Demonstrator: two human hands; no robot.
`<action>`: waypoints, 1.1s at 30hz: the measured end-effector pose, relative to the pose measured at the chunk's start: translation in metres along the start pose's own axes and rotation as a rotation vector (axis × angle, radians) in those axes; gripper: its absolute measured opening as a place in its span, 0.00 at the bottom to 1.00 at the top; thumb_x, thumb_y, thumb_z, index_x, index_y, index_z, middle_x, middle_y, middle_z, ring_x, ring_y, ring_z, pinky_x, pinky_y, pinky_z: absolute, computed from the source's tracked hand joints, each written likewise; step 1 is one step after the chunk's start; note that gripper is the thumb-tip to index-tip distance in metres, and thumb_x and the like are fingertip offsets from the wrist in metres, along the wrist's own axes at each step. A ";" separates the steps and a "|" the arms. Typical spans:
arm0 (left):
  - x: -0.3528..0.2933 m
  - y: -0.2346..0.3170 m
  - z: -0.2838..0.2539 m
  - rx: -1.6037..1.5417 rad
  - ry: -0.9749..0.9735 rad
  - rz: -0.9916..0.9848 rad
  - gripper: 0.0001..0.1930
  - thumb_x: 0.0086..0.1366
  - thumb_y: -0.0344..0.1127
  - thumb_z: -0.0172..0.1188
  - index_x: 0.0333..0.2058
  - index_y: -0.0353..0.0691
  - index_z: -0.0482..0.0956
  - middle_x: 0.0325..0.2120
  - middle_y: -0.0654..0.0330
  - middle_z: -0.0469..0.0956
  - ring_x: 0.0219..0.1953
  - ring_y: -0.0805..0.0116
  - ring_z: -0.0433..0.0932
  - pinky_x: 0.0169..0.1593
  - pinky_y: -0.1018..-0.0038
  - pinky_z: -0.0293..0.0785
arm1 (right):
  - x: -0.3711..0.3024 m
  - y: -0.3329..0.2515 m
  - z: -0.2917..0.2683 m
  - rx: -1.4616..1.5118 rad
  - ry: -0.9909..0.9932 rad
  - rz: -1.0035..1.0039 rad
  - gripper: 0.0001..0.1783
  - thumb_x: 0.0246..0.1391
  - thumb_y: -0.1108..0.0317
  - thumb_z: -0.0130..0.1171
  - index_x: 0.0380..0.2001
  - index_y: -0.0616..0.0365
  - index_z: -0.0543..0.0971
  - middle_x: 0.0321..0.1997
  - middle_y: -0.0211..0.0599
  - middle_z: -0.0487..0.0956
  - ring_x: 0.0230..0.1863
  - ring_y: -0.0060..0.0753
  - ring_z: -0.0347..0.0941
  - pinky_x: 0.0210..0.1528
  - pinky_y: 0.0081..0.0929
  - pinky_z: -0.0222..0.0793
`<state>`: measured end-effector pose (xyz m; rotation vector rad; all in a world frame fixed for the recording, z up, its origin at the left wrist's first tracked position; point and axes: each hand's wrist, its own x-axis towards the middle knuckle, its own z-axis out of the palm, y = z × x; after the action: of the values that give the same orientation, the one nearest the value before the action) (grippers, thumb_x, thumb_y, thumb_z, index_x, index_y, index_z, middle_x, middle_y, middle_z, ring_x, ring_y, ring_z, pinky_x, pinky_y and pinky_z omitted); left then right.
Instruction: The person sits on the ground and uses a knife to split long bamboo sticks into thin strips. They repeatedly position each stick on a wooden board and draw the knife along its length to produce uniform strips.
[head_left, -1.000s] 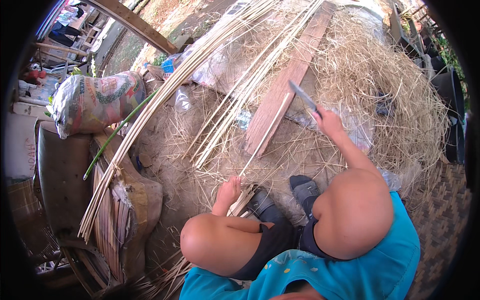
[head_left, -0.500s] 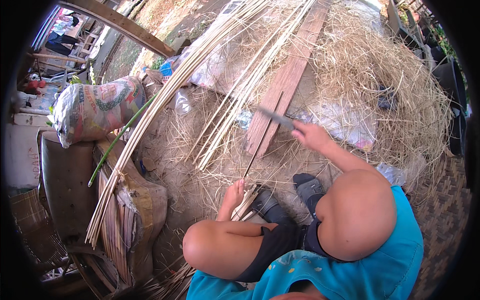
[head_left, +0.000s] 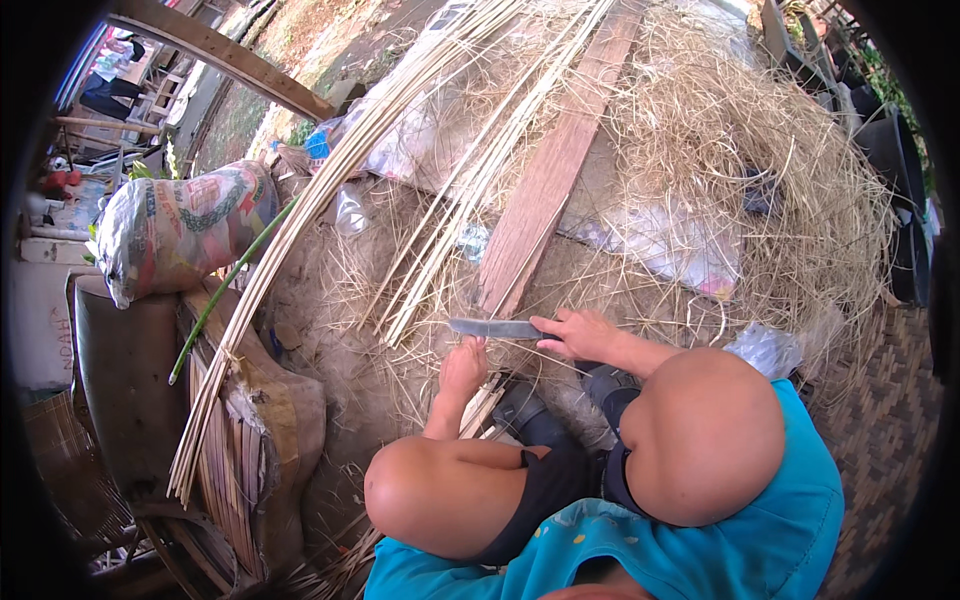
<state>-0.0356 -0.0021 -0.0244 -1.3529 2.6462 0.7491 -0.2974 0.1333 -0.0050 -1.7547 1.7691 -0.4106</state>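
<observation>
A knife [head_left: 492, 328] is gripped by its handle in my right hand [head_left: 582, 335], in front of the near end of the wooden board [head_left: 548, 185]. Its blade points left, lying crosswise just above my left hand [head_left: 463, 368]. The fingers of my left hand are closed on a thin strip, most of which is hidden or hard to pick out now. Behind that hand, a bundle of split sticks [head_left: 483, 408] lies beside my foot.
Long pale strips [head_left: 335, 180] stretch across the left side, next to a green stalk [head_left: 235, 288] and a stuffed sack [head_left: 185, 225]. A heap of shavings [head_left: 790, 170] covers the right side. Woven matting [head_left: 870, 430] lies at the lower right.
My right hand has drawn the knife back from over the board toward my left hand, turning the blade more crosswise. The dark strip seen along the board earlier no longer stands out.
</observation>
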 end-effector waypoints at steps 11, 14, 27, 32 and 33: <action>-0.014 -0.017 -0.002 -0.138 0.007 0.006 0.22 0.78 0.47 0.43 0.34 0.32 0.74 0.25 0.31 0.76 0.33 0.28 0.77 0.37 0.43 0.73 | -0.004 0.148 -0.125 -0.040 0.457 0.647 0.25 0.68 0.48 0.50 0.60 0.49 0.74 0.33 0.54 0.83 0.39 0.59 0.82 0.45 0.53 0.76; 0.007 -0.004 0.004 -0.329 -0.048 0.005 0.24 0.78 0.47 0.44 0.32 0.30 0.74 0.27 0.32 0.76 0.34 0.28 0.75 0.38 0.46 0.71 | 0.004 0.085 -0.084 0.046 0.390 0.356 0.25 0.68 0.48 0.51 0.58 0.52 0.75 0.36 0.56 0.83 0.39 0.63 0.81 0.44 0.54 0.76; -0.123 -0.138 -0.056 -0.388 -0.946 -0.590 0.23 0.68 0.55 0.57 0.43 0.38 0.83 0.39 0.48 0.84 0.43 0.49 0.82 0.52 0.57 0.76 | 0.026 0.123 -0.086 0.016 0.401 0.424 0.26 0.67 0.49 0.52 0.61 0.52 0.73 0.34 0.61 0.82 0.41 0.67 0.79 0.45 0.57 0.74; -0.056 -0.139 -0.137 0.267 -0.749 -0.341 0.32 0.61 0.63 0.61 0.51 0.41 0.83 0.49 0.45 0.81 0.54 0.46 0.80 0.60 0.57 0.74 | 0.012 0.121 -0.046 0.177 0.491 0.426 0.28 0.67 0.49 0.54 0.63 0.53 0.73 0.40 0.62 0.83 0.44 0.66 0.80 0.48 0.51 0.74; -0.032 -0.133 -0.154 0.324 -0.670 -0.299 0.34 0.59 0.64 0.62 0.53 0.42 0.83 0.52 0.44 0.81 0.56 0.46 0.79 0.62 0.57 0.73 | 0.009 0.122 -0.037 0.205 0.506 0.427 0.28 0.67 0.49 0.54 0.63 0.53 0.73 0.40 0.62 0.83 0.45 0.66 0.80 0.48 0.50 0.75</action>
<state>0.1107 -0.1142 0.0678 -1.1171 1.8938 0.5685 -0.4158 0.1268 -0.0524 -1.1460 2.2859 -0.8678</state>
